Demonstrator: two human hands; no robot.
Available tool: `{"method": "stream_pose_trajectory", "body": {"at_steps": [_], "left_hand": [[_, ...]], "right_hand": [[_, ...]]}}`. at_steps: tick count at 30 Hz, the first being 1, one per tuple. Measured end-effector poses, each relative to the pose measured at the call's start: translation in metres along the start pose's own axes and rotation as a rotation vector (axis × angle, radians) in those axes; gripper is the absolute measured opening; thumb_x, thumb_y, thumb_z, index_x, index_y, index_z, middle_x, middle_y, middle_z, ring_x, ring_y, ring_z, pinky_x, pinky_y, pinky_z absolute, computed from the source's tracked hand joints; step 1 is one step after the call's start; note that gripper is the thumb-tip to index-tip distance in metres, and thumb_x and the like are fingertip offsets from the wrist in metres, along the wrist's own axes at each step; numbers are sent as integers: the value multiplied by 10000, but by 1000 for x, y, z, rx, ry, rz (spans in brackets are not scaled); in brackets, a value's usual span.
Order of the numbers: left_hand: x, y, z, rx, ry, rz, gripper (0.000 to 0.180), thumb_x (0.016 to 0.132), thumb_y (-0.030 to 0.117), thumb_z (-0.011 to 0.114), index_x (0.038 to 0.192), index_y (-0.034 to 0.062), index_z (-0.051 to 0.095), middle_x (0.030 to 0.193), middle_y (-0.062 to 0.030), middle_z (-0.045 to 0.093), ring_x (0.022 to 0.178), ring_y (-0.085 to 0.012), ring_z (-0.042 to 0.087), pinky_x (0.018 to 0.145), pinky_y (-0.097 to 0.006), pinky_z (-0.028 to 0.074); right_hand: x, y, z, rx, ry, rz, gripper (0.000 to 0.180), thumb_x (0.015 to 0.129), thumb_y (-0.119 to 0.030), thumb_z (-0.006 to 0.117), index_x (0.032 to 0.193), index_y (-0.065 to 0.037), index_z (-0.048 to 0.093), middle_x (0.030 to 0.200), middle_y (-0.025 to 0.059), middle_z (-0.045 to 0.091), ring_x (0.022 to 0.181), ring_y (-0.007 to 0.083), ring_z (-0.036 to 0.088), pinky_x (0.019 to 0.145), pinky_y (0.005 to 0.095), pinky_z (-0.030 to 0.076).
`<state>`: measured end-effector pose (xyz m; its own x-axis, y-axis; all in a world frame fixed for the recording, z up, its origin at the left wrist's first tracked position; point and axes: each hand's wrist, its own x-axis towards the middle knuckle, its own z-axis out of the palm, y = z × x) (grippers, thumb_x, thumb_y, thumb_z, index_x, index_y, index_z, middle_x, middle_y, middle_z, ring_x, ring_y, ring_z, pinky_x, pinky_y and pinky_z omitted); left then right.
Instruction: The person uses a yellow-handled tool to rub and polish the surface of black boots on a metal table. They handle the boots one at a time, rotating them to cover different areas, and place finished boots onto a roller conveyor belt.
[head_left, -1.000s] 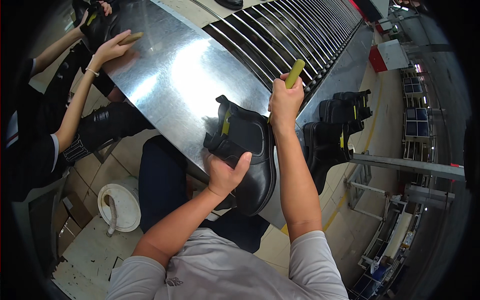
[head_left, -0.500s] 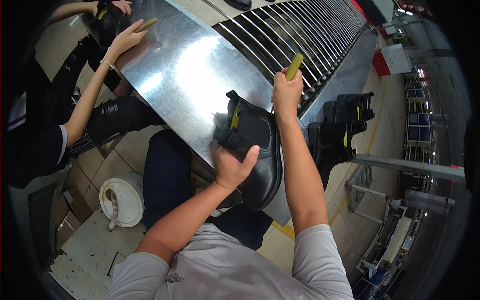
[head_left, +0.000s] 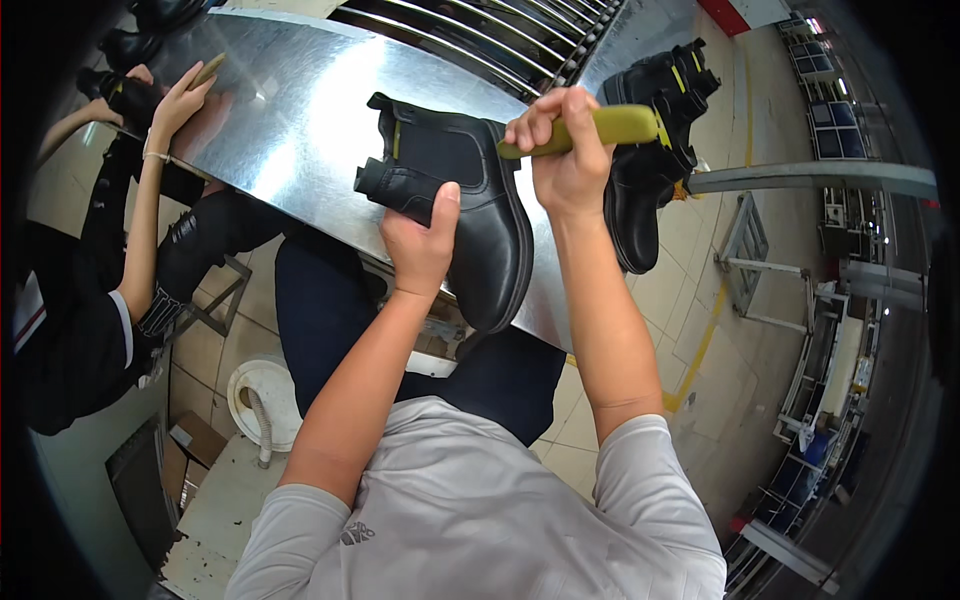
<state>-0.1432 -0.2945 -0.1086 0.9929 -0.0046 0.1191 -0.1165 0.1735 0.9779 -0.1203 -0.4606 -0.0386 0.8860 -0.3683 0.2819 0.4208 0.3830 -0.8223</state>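
Note:
A black leather ankle boot (head_left: 490, 250) with a stretch side panel lies tilted over the metal table's edge, toe towards me. My left hand (head_left: 420, 240) grips it at the ankle, thumb on top and fingers hidden beneath. My right hand (head_left: 572, 165) is closed around a flat yellow-green bar-shaped tool (head_left: 625, 125), held sideways at the boot's right side. The bar's narrow left end comes close to the sole edge; whether they touch I cannot tell.
Several black boots (head_left: 640, 190) stand on the right beyond my right hand. The shiny metal table (head_left: 290, 130) runs left to a co-worker's hand (head_left: 180, 105) holding a similar tool. Metal rollers (head_left: 470, 40) lie beyond. A white bucket (head_left: 265, 400) stands at lower left.
The yellow-green tool has turned from pointing upward to lying sideways in my right hand. The boot's shaft has swung left in my left hand. The whole view has shifted too.

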Motion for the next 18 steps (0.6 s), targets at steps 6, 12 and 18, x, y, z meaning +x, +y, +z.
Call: {"method": "stream_pose_trajectory", "body": {"at_steps": [6,12,18], "left_hand": [[1,10,2,68,-43,-55,319,925,191,713,1113,-61,653,992,-137,716,884,-251,681,801,-384,541],[0,11,2,5,-42,-45,328,936,204,707,1127,-56,649,1000,-120,712,883,-238,671,800,-375,535],[-1,1,2,-1,-57,21,321,946,221,699,1121,-41,637,1012,-96,688,904,-224,651,827,-363,523]], "right_hand": [[-56,-14,-16,37,73,-2,382,1074,-425,513,977,-70,613,676,36,491,642,195,520,704,407,484],[-112,-31,0,1,27,-154,329,1078,-329,526,913,-48,574,634,42,485,571,189,498,615,393,474],[-153,-28,13,20,78,-222,283,1055,-236,546,872,-23,585,623,59,492,536,184,463,574,389,454]]}}
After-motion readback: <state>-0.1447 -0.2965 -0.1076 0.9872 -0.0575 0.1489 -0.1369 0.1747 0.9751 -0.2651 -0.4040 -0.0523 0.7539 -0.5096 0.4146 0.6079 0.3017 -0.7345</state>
